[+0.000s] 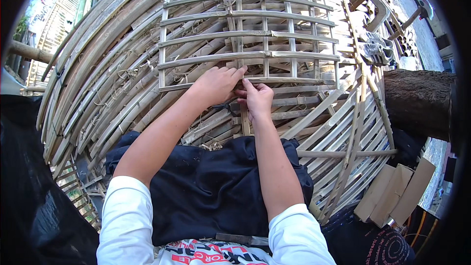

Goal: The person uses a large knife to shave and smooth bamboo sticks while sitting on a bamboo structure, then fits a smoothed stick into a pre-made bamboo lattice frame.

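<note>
A bamboo lattice (196, 36) of crossed slats lies in front of me on a pile of split bamboo strips (113, 73). At the middle of its near edge, where an upright slat meets the last cross slat, my two hands come together. My left hand (220, 84) is closed over that slat, its fingertips at the crossing. Beside it on the right, my right hand (258, 100) is closed with thumb and fingers pinched close to the same joint. Whatever lies between the right fingertips is too small and hidden to make out.
Black cloth (211, 186) covers my lap. To the right are a thick log (417, 99), a curved bamboo frame (351, 152) and a cardboard box (395, 192). A wooden-handled tool (409, 22) and a pair of shoes (377, 51) sit at the far right. Black sheeting (34, 167) hangs at left.
</note>
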Tool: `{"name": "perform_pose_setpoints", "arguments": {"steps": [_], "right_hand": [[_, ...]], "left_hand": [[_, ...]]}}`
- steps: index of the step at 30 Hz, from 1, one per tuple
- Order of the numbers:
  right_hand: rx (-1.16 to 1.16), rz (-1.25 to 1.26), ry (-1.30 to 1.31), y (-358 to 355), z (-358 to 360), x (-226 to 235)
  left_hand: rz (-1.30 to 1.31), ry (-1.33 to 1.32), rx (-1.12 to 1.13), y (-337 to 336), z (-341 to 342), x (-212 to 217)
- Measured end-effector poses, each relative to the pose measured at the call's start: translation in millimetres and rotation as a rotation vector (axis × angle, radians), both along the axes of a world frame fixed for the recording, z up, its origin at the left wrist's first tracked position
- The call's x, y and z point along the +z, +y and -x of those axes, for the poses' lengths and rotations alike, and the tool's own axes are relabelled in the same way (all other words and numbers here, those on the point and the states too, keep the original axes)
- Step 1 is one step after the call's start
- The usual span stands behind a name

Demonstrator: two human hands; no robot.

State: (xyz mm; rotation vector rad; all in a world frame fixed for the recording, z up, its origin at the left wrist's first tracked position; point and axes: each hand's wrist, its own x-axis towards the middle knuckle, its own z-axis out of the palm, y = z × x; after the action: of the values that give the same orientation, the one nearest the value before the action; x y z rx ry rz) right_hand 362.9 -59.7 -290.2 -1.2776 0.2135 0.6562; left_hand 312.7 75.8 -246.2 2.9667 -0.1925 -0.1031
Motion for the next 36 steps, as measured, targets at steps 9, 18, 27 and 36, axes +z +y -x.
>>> {"name": "perform_pose_setpoints", "arguments": {"steps": [9,18,27,36], "right_hand": [[0.010,-0.008,-0.006,1,3,3],[-0.015,-0.032,0.004,2,3,2],[-0.032,-0.028,-0.005,6,4,4],[-0.060,-0.033,-0.001,6,6,3]], "left_hand": [[0.034,-0.128,-0.021,7,5,-16],[-0.226,-0.102,0.033,-9,0,25],[-0.211,-0.216,0.586,34,-112,56],[-0.166,0.016,0.772,28,-140,57]]}}
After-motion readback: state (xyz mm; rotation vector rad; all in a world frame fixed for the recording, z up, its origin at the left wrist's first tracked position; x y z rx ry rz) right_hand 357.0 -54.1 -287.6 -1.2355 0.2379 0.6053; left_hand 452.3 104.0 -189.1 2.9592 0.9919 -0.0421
